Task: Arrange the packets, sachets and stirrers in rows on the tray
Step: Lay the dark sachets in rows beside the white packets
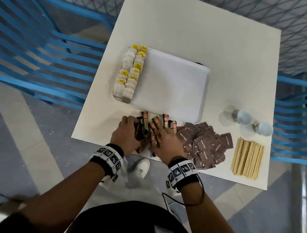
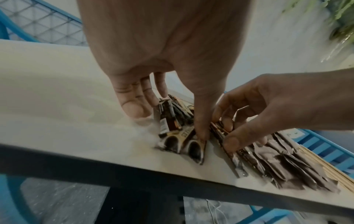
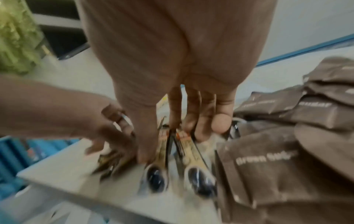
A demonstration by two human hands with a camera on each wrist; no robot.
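Note:
A loose pile of gold-and-brown coffee stick sachets (image 1: 154,123) lies on the white table between the white tray (image 1: 173,84) and the near edge. My left hand (image 1: 128,128) grips a bunch of these sticks between thumb and fingers (image 2: 134,109). My right hand (image 1: 163,136) is right beside it, thumb and fingers curled round more coffee sticks (image 3: 188,153). Tea bags (image 1: 130,72) with yellow tags fill two columns at the tray's left side. Brown sugar sachets (image 1: 206,142) are heaped to the right, and wooden stirrers (image 1: 246,160) lie beyond them.
Two small pale cups (image 1: 243,116) (image 1: 264,128) lie on the table right of the tray. Blue slatted chairs (image 1: 41,57) stand on both sides of the table. The tray's middle and right hold nothing. My shoe (image 1: 141,167) shows below the table edge.

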